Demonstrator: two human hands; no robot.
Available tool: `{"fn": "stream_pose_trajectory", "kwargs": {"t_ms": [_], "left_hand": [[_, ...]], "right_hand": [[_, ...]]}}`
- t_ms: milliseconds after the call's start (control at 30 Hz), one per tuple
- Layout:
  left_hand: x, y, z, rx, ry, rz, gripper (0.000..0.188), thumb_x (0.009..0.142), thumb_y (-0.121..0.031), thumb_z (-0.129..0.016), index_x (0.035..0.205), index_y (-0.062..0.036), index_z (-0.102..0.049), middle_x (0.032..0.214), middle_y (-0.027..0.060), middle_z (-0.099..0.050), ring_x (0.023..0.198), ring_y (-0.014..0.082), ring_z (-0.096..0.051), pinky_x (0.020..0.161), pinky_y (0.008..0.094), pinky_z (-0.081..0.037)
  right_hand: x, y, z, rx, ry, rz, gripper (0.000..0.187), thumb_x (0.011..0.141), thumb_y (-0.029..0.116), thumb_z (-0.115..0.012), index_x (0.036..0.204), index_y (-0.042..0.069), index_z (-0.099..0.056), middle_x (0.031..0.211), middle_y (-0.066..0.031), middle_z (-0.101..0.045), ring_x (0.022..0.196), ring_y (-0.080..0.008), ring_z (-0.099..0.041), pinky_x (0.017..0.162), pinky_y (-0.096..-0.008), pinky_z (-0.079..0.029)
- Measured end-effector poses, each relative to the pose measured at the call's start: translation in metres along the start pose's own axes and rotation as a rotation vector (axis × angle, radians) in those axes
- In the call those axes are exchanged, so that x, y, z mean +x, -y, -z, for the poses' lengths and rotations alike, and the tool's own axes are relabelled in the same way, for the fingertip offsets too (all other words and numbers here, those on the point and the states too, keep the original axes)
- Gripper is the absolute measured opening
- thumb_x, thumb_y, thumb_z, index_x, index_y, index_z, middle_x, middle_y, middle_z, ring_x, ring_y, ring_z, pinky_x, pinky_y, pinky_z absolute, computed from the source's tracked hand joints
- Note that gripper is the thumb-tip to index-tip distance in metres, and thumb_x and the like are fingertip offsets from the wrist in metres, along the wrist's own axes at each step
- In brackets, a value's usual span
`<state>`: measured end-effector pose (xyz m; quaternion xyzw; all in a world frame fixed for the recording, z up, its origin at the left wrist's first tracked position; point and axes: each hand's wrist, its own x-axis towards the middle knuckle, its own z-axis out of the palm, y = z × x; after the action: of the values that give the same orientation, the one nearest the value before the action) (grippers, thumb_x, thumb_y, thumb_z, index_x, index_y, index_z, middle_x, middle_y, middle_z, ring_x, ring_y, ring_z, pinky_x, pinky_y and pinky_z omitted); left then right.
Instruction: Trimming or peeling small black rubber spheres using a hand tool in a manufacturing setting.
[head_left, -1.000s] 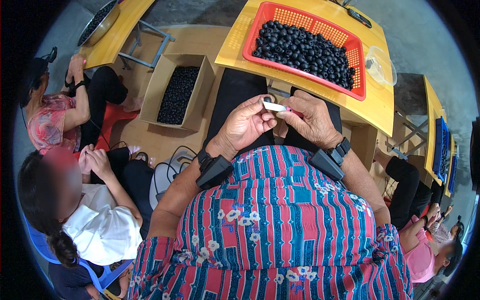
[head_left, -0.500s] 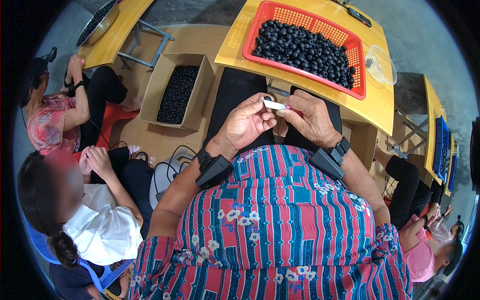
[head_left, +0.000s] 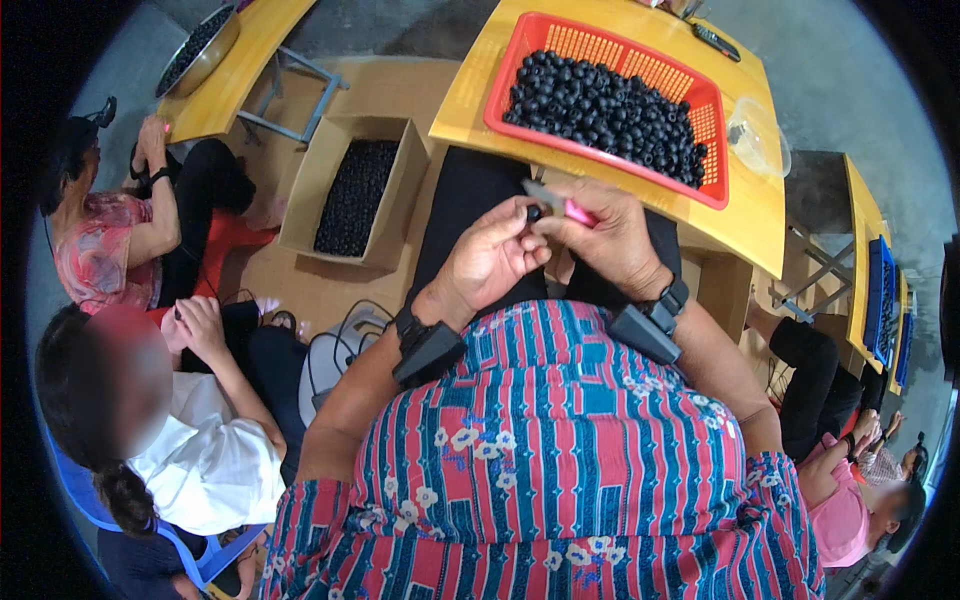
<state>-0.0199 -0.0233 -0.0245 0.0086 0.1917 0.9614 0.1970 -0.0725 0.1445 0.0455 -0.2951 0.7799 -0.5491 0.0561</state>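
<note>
My left hand (head_left: 488,258) pinches a small black round piece (head_left: 534,213) between thumb and fingers, held above my lap. My right hand (head_left: 615,238) is closed around the pink handle of a small knife (head_left: 578,212). Its grey blade points up and left, close beside the black piece; I cannot tell whether it touches. Just beyond my hands, a red plastic basket (head_left: 600,160) stands on the yellow table (head_left: 470,108). Many similar black pieces (head_left: 610,110), some showing a hole, are heaped in it.
Right of the basket sits a clear plastic tub (head_left: 762,135); a dark handset (head_left: 716,41) lies behind. On the floor at left, a cardboard box (head_left: 400,200) holds more black pieces. People sit close at left and right. A cable lies near a pale appliance (head_left: 325,362).
The knife has turned in my right hand, its blade now pointing up and left instead of flat across. The black piece shows more clearly in my left fingers. Both hands stay close together.
</note>
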Motion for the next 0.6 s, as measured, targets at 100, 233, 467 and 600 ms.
{"fn": "stream_pose_trajectory", "kwargs": {"t_ms": [100,233,467,600], "left_hand": [[-0.003,-0.001,-0.017,0.03,-0.138,0.0,0.023,0.098,-0.019,-0.046,0.116,-0.0073,-0.053,0.091,-0.0008,-0.056,0.08,0.0091,-0.052,0.078,0.0287,-0.047],[-0.002,0.002,-0.015,0.093,-0.026,0.008,0.017,0.097,-0.018,-0.049,0.11,-0.0086,-0.055,0.089,-0.0014,-0.054,0.078,0.0079,-0.05,0.078,0.0277,-0.046],[-0.003,-0.005,-0.009,-0.057,0.041,0.063,0.021,0.093,-0.019,-0.054,0.109,-0.0065,-0.055,0.101,0.0043,-0.058,0.09,0.0139,-0.055,0.077,0.0286,-0.045],[0.0,-0.004,-0.007,-0.022,0.0,0.035,0.022,0.092,-0.019,-0.054,0.11,-0.0065,-0.055,0.101,0.0033,-0.058,0.083,0.0128,-0.052,0.07,0.0251,-0.044]], "right_hand": [[0.008,0.006,-0.005,0.025,0.023,0.01,0.019,0.073,0.009,-0.075,0.09,0.003,-0.07,0.077,-0.0083,-0.065,0.072,-0.0173,-0.062,0.066,-0.0285,-0.048],[0.011,0.002,0.0,0.074,0.097,-0.087,0.019,0.079,0.009,-0.073,0.094,0.0,-0.068,0.084,-0.0051,-0.065,0.079,-0.0108,-0.06,0.074,-0.0253,-0.049],[0.047,0.009,0.027,-0.136,-0.095,-0.008,0.013,0.086,0.011,-0.063,0.091,0.0,-0.067,0.082,-0.0101,-0.066,0.078,-0.0178,-0.063,0.071,-0.0284,-0.049],[0.076,0.0,0.049,-0.456,-0.047,0.087,0.016,0.082,0.01,-0.066,0.096,0.001,-0.068,0.089,-0.0131,-0.068,0.08,-0.0203,-0.066,0.074,-0.0296,-0.05]]}}
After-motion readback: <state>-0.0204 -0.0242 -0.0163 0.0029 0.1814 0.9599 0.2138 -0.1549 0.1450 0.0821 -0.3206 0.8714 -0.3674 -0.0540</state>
